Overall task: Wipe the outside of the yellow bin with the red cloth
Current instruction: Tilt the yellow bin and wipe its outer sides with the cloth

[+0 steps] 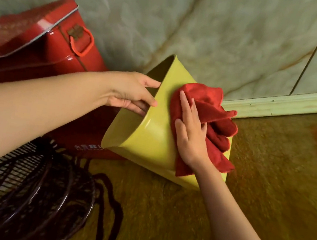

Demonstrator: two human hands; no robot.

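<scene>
The yellow bin (151, 139) lies tipped on its side in the middle of the view, its open mouth facing left. My left hand (131, 92) grips the rim of the mouth, thumb outside and fingers inside. A crumpled red cloth (212, 114) rests on the bin's upper outer wall. My right hand (191, 131) lies flat on the cloth, fingers spread, pressing it against the bin. Part of the cloth hangs down past my right wrist.
A red metal box (43, 46) with a handle stands behind the bin at the left. A dark wire fan guard (24, 193) with a cord fills the lower left. Brown floor (264, 192) stretches right, up to a pale skirting board (279, 104) and marbled wall.
</scene>
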